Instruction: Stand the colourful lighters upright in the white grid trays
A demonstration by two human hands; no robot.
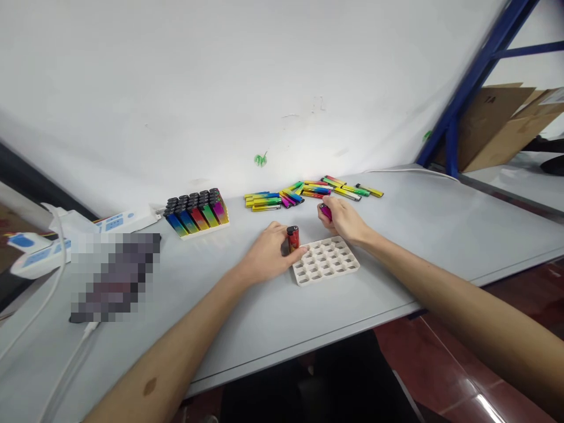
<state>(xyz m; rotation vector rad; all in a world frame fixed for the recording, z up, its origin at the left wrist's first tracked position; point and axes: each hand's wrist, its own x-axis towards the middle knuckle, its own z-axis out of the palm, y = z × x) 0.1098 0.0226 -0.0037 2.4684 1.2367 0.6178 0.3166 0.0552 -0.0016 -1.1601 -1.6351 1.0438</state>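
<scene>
A white tray (pixel 326 259) with rows of square holes lies on the table between my hands. At its back left corner a red lighter (pixel 294 239) with a black top stands upright. My left hand (pixel 274 249) is closed around this lighter, its thumb across the lighter's lower end and over the tray's edge. The fingertips behind it are partly hidden. Above the tray's back right side, my right hand (pixel 341 218) grips a purple-pink lighter (pixel 325 211), mostly covered by the fingers. Behind the hands, several loose multicoloured lighters (pixel 304 191) lie along the wall.
A second tray (pixel 205 231), packed with upright lighters (pixel 198 216), stands at the left. Farther left are a power strip (pixel 127 221), a blurred dark object (pixel 118 276) and a white cable (pixel 66 367). Cardboard boxes (pixel 497 126) stand beyond the blue frame (pixel 467 88) at right.
</scene>
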